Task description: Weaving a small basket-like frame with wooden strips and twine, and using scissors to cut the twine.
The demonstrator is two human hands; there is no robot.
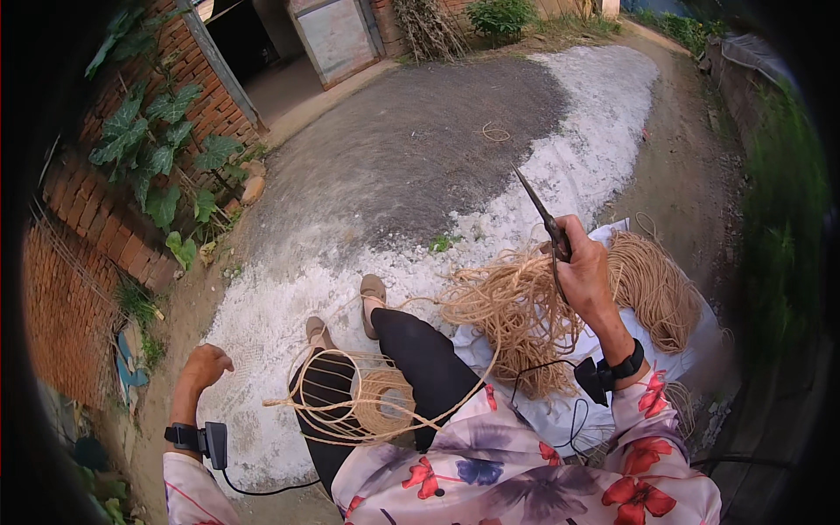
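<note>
My right hand [584, 267] is raised over the tan cord, closed round the handles of dark metal scissors [541, 206]. Their blades point up and to the left, away from me. Away to the left, my left hand [206, 366] hangs over the pale ground with its fingers curled and nothing visible in them. A round, partly woven cord basket [382, 408] rests between my thighs, its open framework facing left. From it a long strand of cord [495, 354] loops right toward a loose, tangled heap of cord [516, 306]. A neater cord bundle [652, 284] lies beyond my right wrist.
White sheeting [696, 337] lies under the cord. Black wristbands with cables are on both arms. Ahead, dark gravelly material [394, 131] is spread over the yard, with a small cord loop [495, 132] on it. A brick wall [206, 83], leafy plants [162, 122] and a doorway stand left.
</note>
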